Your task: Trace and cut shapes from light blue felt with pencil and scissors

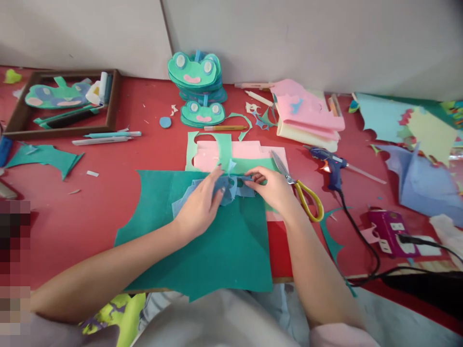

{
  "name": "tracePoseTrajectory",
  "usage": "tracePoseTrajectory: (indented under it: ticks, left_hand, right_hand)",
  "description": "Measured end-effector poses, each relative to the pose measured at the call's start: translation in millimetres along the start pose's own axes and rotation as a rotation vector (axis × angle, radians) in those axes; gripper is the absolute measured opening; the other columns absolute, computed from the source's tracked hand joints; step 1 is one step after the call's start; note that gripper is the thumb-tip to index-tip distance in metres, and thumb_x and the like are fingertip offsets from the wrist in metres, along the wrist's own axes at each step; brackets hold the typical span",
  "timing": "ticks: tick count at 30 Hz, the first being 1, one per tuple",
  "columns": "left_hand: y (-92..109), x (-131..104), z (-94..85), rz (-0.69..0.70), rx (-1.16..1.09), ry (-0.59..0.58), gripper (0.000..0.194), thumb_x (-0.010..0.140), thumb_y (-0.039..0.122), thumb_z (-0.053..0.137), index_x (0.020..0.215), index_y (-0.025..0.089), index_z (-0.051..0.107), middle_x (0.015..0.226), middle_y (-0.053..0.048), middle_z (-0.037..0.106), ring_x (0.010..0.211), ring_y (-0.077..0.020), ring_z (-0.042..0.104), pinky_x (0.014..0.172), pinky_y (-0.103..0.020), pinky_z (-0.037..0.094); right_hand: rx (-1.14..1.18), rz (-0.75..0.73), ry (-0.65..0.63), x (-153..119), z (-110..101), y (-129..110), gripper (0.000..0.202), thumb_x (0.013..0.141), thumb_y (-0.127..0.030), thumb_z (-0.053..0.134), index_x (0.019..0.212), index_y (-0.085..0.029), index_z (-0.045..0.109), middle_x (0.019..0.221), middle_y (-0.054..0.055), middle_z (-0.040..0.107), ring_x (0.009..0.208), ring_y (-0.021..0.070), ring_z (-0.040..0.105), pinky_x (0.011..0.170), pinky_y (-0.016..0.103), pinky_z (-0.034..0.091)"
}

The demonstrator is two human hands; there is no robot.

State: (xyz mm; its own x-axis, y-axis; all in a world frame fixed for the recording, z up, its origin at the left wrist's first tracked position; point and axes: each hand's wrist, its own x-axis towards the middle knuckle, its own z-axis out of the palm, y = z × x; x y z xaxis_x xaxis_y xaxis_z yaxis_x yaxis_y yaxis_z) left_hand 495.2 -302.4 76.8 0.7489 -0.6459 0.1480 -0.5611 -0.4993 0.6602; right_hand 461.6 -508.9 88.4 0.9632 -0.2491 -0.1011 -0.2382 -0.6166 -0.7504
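A large sheet of dark green felt (224,246) lies in front of me and hangs a little over the table's near edge. On its upper part rest blue felt scraps (228,193) with round holes cut in them. My left hand (202,202) lies over these scraps, fingers stretched out and thumb apart. My right hand (267,185) pinches the right end of the blue scrap between thumb and fingers. Just right of that hand are scissors (306,195) with yellow handles. Pink felt (246,149) and a light green cut-out piece (191,154) stick out beyond the dark green sheet.
Frog-face felt cut-outs (195,77) are stacked at the back. A wooden tray (117,96) holds felt and markers at the left. To the right are a glue gun (333,166) with its cord, a purple power strip (390,231), folded pink felt (307,111) and blue felt (427,183).
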Motion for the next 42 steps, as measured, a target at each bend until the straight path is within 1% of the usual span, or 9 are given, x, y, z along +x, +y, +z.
tracePoseTrajectory:
  ticks: [3, 6, 12, 17, 22, 27, 32, 38, 42]
  left_hand:
    - [-7.3, 5.0, -2.8, -0.036, -0.027, 0.140, 0.031, 0.091, 0.017, 0.043, 0.121, 0.018, 0.049, 0.128, -0.011, 0.053, 0.115, -0.0201, 0.056, 0.095, -0.037, 0.049]
    - [-13.9, 6.1, -2.1, 0.130, 0.114, 0.093, 0.022, 0.091, 0.011, 0.043, 0.100, 0.018, 0.061, 0.115, -0.009, 0.059, 0.106, -0.0204, 0.056, 0.092, -0.038, 0.049]
    - [-17.2, 4.9, 0.7, 0.295, 0.144, -0.009, 0.031, 0.092, 0.006, 0.039, 0.109, 0.017, 0.061, 0.112, -0.006, 0.061, 0.096, -0.0173, 0.057, 0.085, -0.032, 0.050]
    - [-15.5, 5.9, -0.9, 0.305, 0.176, -0.009, 0.030, 0.090, 0.006, 0.043, 0.108, 0.019, 0.063, 0.114, -0.007, 0.060, 0.099, -0.0181, 0.057, 0.086, -0.032, 0.050]
    - [-15.3, 6.0, -1.2, 0.307, 0.163, -0.002, 0.025, 0.090, 0.007, 0.043, 0.094, 0.016, 0.066, 0.110, -0.008, 0.061, 0.096, -0.0178, 0.057, 0.084, -0.031, 0.049]
    - [-14.8, 6.3, -2.1, 0.276, 0.138, -0.027, 0.031, 0.091, 0.007, 0.039, 0.103, 0.019, 0.065, 0.113, -0.007, 0.061, 0.099, -0.0176, 0.058, 0.086, -0.033, 0.050]
    - [-13.3, 6.2, -2.5, 0.254, 0.122, -0.034, 0.029, 0.092, 0.011, 0.040, 0.106, 0.020, 0.064, 0.116, -0.007, 0.060, 0.105, -0.0190, 0.057, 0.091, -0.037, 0.049]
    - [-13.0, 7.7, -2.1, 0.247, 0.085, -0.028, 0.021, 0.092, 0.014, 0.044, 0.105, 0.019, 0.061, 0.115, -0.006, 0.061, 0.104, -0.0187, 0.058, 0.092, -0.037, 0.048]
    - [-11.0, 7.2, -2.2, 0.247, 0.112, -0.017, 0.022, 0.091, 0.014, 0.045, 0.106, 0.018, 0.060, 0.118, -0.008, 0.061, 0.109, -0.0200, 0.057, 0.094, -0.039, 0.048]
  right_hand:
    - [-0.002, -0.017, 0.004, 0.0, 0.8, 2.7, 0.013, 0.075, -0.023, 0.067, 0.087, -0.022, 0.068, 0.075, 0.002, 0.063, 0.069, 0.0172, 0.061, 0.069, 0.033, 0.051]
    - [-0.030, -0.047, 0.018, 0.7, 0.2, 4.3, 0.015, 0.074, -0.021, 0.068, 0.088, -0.021, 0.068, 0.079, 0.003, 0.061, 0.069, 0.0165, 0.059, 0.070, 0.033, 0.051]
    - [-0.072, -0.186, 0.164, -1.9, -3.8, -2.7, 0.018, 0.079, -0.026, 0.065, 0.096, -0.022, 0.068, 0.087, 0.004, 0.061, 0.071, 0.0152, 0.055, 0.073, 0.032, 0.048]
    - [0.167, -0.084, -0.078, -6.8, 3.8, -13.5, 0.033, 0.090, -0.045, 0.050, 0.111, -0.024, 0.063, 0.073, 0.002, 0.068, 0.059, 0.0128, 0.055, 0.062, 0.028, 0.045]
    - [0.596, 0.039, -0.333, -5.0, 11.9, -20.3, 0.046, 0.087, -0.056, 0.049, 0.123, -0.027, 0.055, 0.083, 0.002, 0.067, 0.048, 0.0089, 0.050, 0.039, 0.022, 0.029]
    - [0.879, 0.088, -0.320, -2.8, -6.4, -19.0, 0.055, 0.086, -0.066, 0.036, 0.119, -0.027, 0.056, 0.066, 0.000, 0.065, 0.038, 0.0073, 0.035, 0.037, 0.024, 0.023]
    - [0.725, 0.077, -0.117, -1.8, -27.2, -7.6, 0.048, 0.086, -0.061, 0.042, 0.104, -0.023, 0.065, 0.034, -0.008, 0.036, 0.031, 0.0081, 0.021, 0.037, 0.025, 0.016]
    - [0.153, -0.045, 0.278, 6.6, -8.7, 6.4, 0.026, 0.079, -0.046, 0.062, 0.088, -0.022, 0.068, 0.062, -0.001, 0.062, 0.050, 0.0110, 0.045, 0.054, 0.027, 0.039]
    - [-0.014, -0.074, 0.212, 6.1, 1.9, 4.6, 0.028, 0.082, -0.047, 0.058, 0.080, -0.021, 0.067, 0.074, 0.003, 0.066, 0.062, 0.0149, 0.055, 0.065, 0.031, 0.045]
